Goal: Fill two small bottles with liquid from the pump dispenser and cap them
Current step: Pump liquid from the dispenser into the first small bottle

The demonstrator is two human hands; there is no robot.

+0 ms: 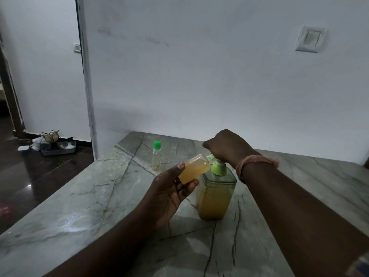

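A clear square pump dispenser [216, 194] with a green collar stands on the marble counter [83, 206], about half full of amber liquid. My right hand [225, 145] is closed over its pump head, which is hidden beneath it. My left hand [169, 188] holds a small uncapped bottle [194, 168] tilted on its side, its mouth right at the pump nozzle; it is mostly full of amber liquid. A second small bottle [156, 157] with a green cap stands upright behind, nearly empty, with a little liquid at its bottom.
A white wall runs along the counter's far edge, with a switch plate [310, 38] high on the right. The counter's left edge drops to a dark floor, where a grey tray [59, 149] with small items lies.
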